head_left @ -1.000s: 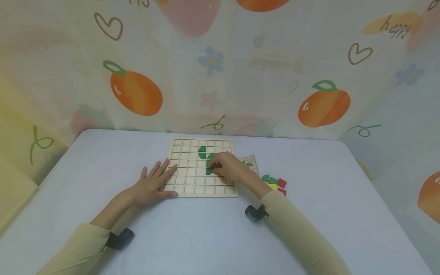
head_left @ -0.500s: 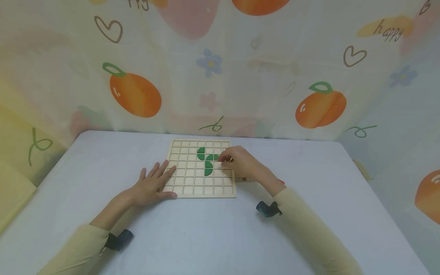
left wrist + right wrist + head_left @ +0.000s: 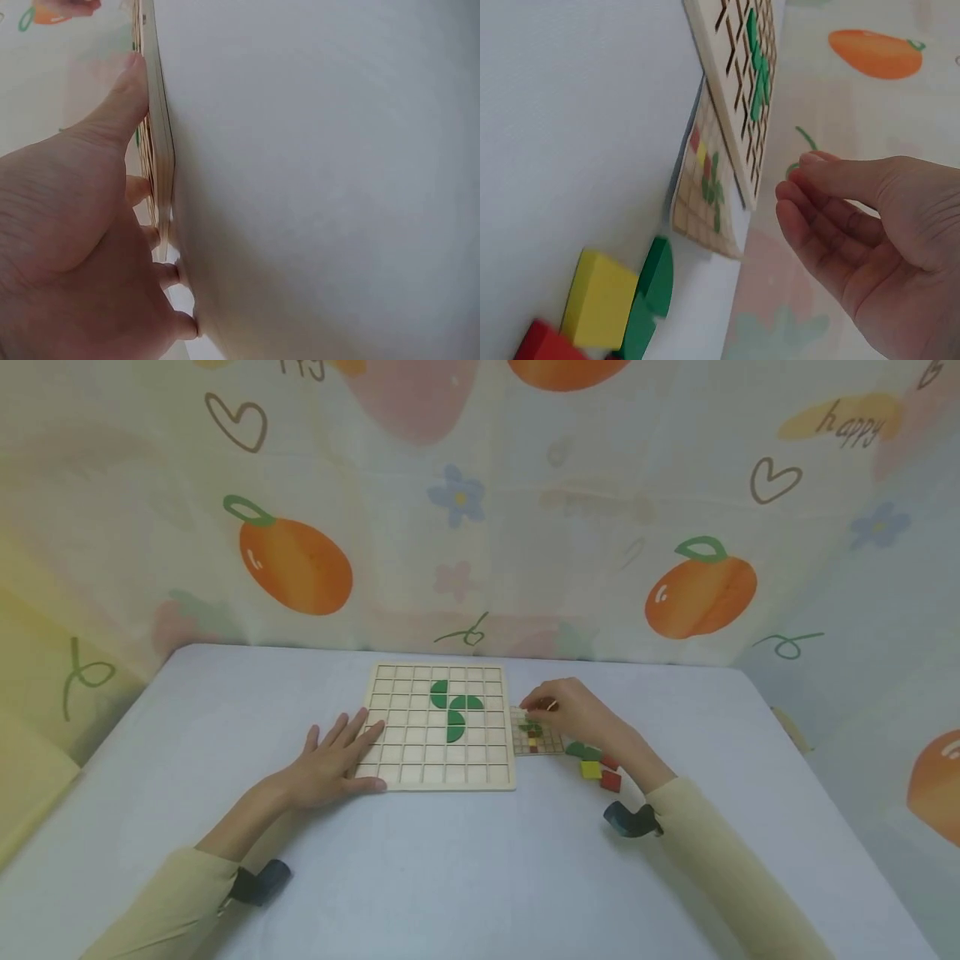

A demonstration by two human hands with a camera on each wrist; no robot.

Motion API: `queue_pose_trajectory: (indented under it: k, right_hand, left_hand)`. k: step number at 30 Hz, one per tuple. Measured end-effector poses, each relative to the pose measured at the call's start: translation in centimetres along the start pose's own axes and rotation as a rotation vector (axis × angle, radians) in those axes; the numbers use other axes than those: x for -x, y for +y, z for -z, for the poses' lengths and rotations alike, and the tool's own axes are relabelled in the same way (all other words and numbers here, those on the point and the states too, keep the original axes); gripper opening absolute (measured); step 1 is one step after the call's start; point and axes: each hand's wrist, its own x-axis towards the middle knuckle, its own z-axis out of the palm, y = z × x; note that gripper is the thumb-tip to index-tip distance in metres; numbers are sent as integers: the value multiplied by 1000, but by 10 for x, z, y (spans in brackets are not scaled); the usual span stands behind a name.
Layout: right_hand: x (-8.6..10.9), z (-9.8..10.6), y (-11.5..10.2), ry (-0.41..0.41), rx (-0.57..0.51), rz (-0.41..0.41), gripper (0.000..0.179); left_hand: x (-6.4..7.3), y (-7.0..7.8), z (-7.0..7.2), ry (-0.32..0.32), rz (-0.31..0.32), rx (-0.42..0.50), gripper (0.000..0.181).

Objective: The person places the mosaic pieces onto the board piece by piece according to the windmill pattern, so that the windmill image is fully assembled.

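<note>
My left hand (image 3: pixel 330 768) lies with spread, straight fingers on the left edge of a wooden grid board (image 3: pixel 420 768); in the left wrist view its thumb (image 3: pixel 124 105) rests along the board's side. Several green quarter-circle pieces (image 3: pixel 455 727) sit in the board's squares, right of the middle. My right hand (image 3: pixel 577 714) hovers over a small pattern card (image 3: pixel 543 745) beside the board, partly covering it. In the right wrist view the fingers are loosely bent and nothing shows between them. The card bears a green, red and yellow design on a grid.
Right of the card lie loose pieces: a yellow square (image 3: pixel 591 769), a red square (image 3: pixel 611 781) and green pieces (image 3: pixel 656 277), partly under the right forearm in the head view. A white cloth covers the table (image 3: pixel 420 877). A patterned curtain (image 3: pixel 525 552) hangs behind it.
My right hand has moved right, off the board and over the card. Green pieces now show side by side where its fingers were. The left hand has stayed in place.
</note>
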Motion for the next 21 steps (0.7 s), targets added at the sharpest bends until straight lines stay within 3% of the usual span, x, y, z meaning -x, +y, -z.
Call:
queue_pose_trajectory:
  k: [12, 21]
  right_hand:
    - [31, 9, 30, -6, 47, -107, 20]
    - [47, 6, 42, -35, 13, -182, 24]
  left_hand:
    - [-4, -9, -7, 12, -11, -10, 95]
    - [-6, -4, -5, 8, -7, -14, 96]
